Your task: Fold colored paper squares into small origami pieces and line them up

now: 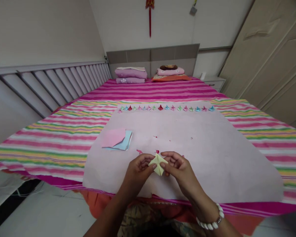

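Observation:
Between my two hands is a small pale yellow piece of folded paper [159, 168], diamond-shaped with creases meeting in its middle. My left hand [139, 168] pinches its left corner between thumb and fingers. On the opposite side, my right hand [177, 166] grips the right edge, its thumb on the front face. Just beyond the fingertips lie small red paper scraps [139, 151] on a large white sheet [217, 164]. To the left on that sheet rests a stack of pink and blue square papers [115, 138].
Along the sheet's far edge runs a row of several small folded paper pieces [160, 107] in red, blue, green and pink. The sheet covers a striped bed [54, 138]. Folded bedding [131, 74] sits by the headboard [128, 57]. A slatted rail [64, 79] borders the left side.

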`<state>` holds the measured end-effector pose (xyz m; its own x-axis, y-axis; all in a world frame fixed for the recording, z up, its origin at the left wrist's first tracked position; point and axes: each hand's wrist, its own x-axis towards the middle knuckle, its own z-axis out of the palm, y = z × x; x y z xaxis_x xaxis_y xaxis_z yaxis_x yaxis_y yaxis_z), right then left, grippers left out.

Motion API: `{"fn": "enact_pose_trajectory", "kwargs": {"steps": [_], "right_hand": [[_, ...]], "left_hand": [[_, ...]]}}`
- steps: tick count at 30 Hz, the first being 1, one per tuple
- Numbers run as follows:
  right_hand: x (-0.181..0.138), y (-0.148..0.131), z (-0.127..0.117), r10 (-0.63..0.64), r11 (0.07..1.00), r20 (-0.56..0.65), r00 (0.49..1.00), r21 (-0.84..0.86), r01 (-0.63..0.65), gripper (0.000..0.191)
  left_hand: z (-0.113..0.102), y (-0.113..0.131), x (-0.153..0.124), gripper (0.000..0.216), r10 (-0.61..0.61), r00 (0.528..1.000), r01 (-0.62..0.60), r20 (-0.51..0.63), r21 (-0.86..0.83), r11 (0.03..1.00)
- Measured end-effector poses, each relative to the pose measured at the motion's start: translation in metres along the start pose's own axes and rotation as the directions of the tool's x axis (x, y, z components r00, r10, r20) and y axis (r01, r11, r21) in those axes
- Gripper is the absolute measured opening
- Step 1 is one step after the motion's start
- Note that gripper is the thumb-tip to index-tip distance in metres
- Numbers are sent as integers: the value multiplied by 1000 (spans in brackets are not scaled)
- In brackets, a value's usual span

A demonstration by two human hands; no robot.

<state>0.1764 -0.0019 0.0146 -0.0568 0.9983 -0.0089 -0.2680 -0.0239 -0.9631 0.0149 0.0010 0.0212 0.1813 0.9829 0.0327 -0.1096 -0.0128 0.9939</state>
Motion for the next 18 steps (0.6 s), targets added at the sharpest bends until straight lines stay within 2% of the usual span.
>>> {"fn": "enact_pose_trajectory", "kwargs": {"steps": [3, 6, 14, 18], "right_hand": [[-1, 0, -2, -1, 1000, 11, 1000, 7, 1, 33], [-2, -1, -2, 13, 1000, 33, 999, -28, -12, 26], [-4, -3, -1, 92, 995, 121, 988, 25, -96, 23], [-4, -2, -2, 105, 993, 93, 990, 40, -109, 22]], "left_hand": [[-3, 2, 1, 20, -78, 995, 82, 62, -66, 994], [-6, 3, 1, 20, -121, 988, 127, 97, -55, 990], [-7, 8, -2, 20, -149, 983, 146, 107, 37, 989], [-7, 9, -3, 23, -167, 977, 165, 136, 30, 986]]}}
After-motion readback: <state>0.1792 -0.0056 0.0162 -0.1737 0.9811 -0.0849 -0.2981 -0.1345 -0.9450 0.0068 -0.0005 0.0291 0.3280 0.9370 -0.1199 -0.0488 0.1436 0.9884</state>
